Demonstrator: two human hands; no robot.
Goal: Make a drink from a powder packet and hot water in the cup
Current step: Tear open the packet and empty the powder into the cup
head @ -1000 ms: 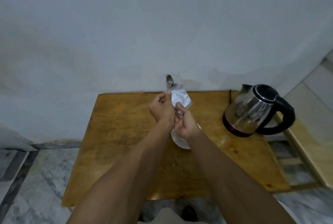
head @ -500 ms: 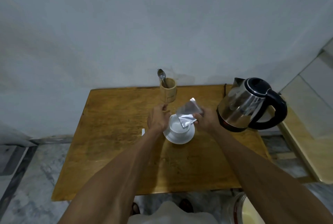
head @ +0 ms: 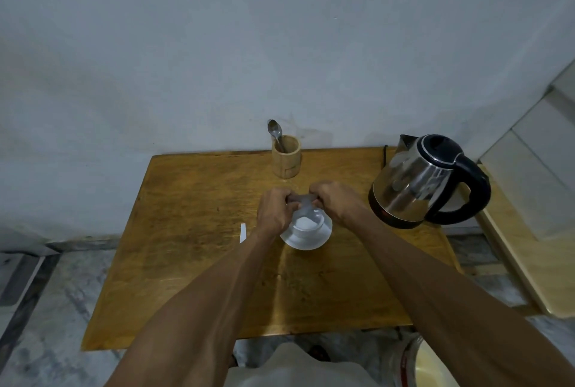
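Note:
A white cup (head: 308, 225) stands on a white saucer (head: 306, 242) in the middle of the wooden table (head: 193, 231). White powder lies inside the cup. My left hand (head: 275, 211) and my right hand (head: 334, 200) each pinch one end of the silvery powder packet (head: 304, 201), which hangs blurred just above the cup's far rim. A steel kettle (head: 417, 181) with a black handle stands at the table's right, close to my right wrist.
A bamboo holder (head: 286, 155) with a metal spoon (head: 275, 131) stands at the back edge by the wall. A torn white strip (head: 243, 233) lies left of the saucer. A pale bucket (head: 426, 365) sits on the floor at the lower right.
The packet was first held high between both hands, then tipped over the cup by the right hand. Now both hands grip it low above the cup, and powder lies inside.

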